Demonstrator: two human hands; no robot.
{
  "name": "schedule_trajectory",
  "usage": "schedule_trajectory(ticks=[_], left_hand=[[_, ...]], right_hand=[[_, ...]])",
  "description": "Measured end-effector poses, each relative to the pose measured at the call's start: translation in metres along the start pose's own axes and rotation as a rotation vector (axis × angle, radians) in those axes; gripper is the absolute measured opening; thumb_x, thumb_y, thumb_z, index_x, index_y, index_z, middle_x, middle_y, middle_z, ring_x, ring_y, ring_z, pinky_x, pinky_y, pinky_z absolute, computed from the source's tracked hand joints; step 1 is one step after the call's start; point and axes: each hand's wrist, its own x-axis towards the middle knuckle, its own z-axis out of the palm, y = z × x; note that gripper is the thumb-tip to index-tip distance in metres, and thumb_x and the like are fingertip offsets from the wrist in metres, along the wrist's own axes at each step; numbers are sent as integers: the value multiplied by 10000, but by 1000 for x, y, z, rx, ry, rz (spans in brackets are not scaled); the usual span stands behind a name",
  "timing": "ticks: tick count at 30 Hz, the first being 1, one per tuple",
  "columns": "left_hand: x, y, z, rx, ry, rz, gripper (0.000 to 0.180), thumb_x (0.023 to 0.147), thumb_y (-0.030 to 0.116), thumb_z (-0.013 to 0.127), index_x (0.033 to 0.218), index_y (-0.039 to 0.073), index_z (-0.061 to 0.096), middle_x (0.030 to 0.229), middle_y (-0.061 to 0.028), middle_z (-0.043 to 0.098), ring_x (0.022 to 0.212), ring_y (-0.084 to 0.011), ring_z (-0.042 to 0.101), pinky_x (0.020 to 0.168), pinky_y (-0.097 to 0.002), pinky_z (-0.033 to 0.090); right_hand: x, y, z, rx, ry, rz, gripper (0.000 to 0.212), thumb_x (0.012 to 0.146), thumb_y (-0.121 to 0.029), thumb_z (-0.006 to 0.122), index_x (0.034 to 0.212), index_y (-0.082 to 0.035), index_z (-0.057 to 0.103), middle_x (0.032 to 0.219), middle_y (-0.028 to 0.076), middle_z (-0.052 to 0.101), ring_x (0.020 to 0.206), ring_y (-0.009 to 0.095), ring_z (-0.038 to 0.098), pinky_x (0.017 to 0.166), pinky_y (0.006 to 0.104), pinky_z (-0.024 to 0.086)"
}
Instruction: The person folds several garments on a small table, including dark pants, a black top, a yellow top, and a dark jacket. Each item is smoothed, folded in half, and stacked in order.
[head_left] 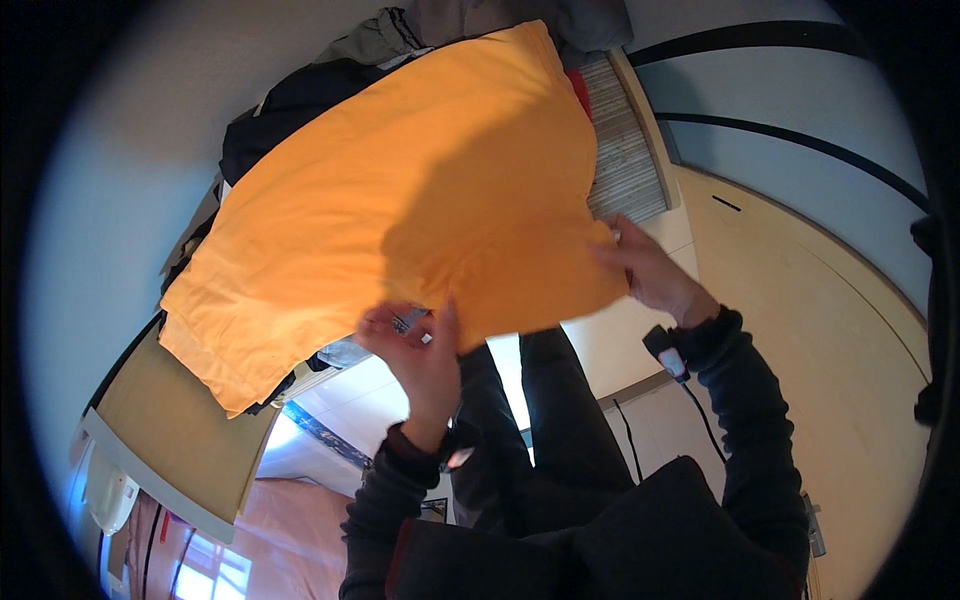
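Right hand (pixel 658 275): fingers pinching the right edge of the orange cloth (pixel 470 170); fingertips blurred.
Left hand (pixel 412 355): half curled at the near edge; whether it grips, I cannot tell.
Cloth: spread over clothes (pixel 285 115) on the tabletop (pixel 629 150), apparently being straightened; next seems to call for even tension.
Under the cloth: most clothes, hidden.

The left hand (pixel 422 365) has bent fingers (pixel 378 326), slightly blurred. The right hand (pixel 658 275) pinches, its forearm (pixel 752 425) slanting inward.
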Motion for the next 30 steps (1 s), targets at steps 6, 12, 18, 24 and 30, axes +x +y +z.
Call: schedule_trajectory(ticks=[6,12,18,24,30], left_hand=[[53,14,10,-243,347,-69,391,928,202,659,1138,109,343,1012,-52,451,647,-130,505,650,-242,449],[52,-19,23,412,214,294,445,850,206,746,1138,9,470,1066,-94,492,920,-165,496,804,-324,426],[94,-23,21,284,113,25,555,838,221,759,1195,-36,421,1013,-108,524,854,-163,530,738,-286,434],[82,-18,26,276,-19,105,457,883,131,701,1181,-28,392,844,-80,536,661,-90,497,611,-202,389],[75,-43,35,292,159,408,430,900,109,681,1184,-44,397,966,-105,520,782,-139,525,717,-237,407]], right_hand=[[22,-39,4,248,194,-236,428,952,-303,611,1237,-74,388,964,129,623,857,217,680,757,310,586],[50,18,-3,-227,694,-558,277,936,-293,642,1051,-60,546,861,69,634,751,160,625,673,250,503],[89,9,13,-941,895,-1007,252,885,-273,686,996,-78,571,934,81,589,905,244,526,823,404,405],[115,-9,30,-1195,980,-1181,207,905,-276,655,1000,-114,566,1007,96,496,958,274,429,835,433,321],[118,-10,22,-1216,1006,-1178,232,929,-316,613,1011,-107,559,1049,105,466,992,309,414,847,449,312]])
